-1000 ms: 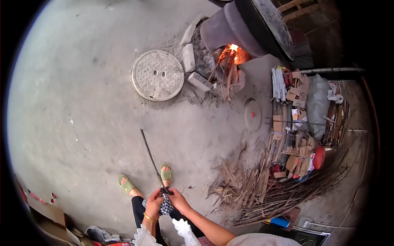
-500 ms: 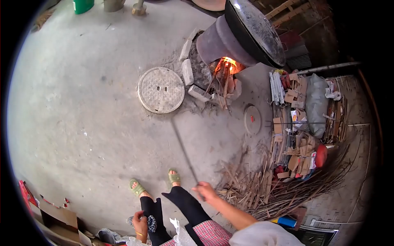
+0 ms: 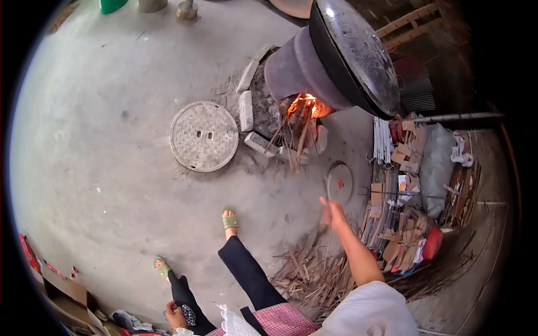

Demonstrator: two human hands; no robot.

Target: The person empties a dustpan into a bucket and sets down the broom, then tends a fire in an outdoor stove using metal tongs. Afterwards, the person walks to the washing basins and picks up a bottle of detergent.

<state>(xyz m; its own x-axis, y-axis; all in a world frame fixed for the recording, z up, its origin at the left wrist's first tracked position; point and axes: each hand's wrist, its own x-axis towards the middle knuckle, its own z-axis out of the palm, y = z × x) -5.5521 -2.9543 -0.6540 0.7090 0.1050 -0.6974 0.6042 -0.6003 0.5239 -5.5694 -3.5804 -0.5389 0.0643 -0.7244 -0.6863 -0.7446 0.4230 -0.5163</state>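
Note:
My left hand (image 3: pixel 176 316), low in view by my left knee, is closed on a bunched dark-and-white checked cloth (image 3: pixel 188 316). My right hand (image 3: pixel 334 215) reaches forward to the right, its fingers stretched out and slightly smeared; I see nothing in it. In view it is nearest to a small round cover (image 3: pixel 340 183) with a red spot on the floor. Ahead, a fire (image 3: pixel 308 105) burns at the mouth of a barrel-shaped stove (image 3: pixel 302 64), sticks (image 3: pixel 303 137) poking out. A large dark wok (image 3: pixel 339 59) with a shiny lid (image 3: pixel 361 53) sits on top.
Pale bricks (image 3: pixel 245 111) edge the stove's ash. A round manhole cover (image 3: pixel 204 136) lies left of them. On the right stand stacked cardboard and wood (image 3: pixel 412 224), a thin metal rod (image 3: pixel 392 194) across them, and loose kindling (image 3: pixel 314 269). A cardboard box (image 3: pixel 66 285) is at lower left.
My right hand has swung forward and right; the long dark rod it held no longer shows in it. My feet have stepped apart, and the view has shifted. My left hand keeps the cloth.

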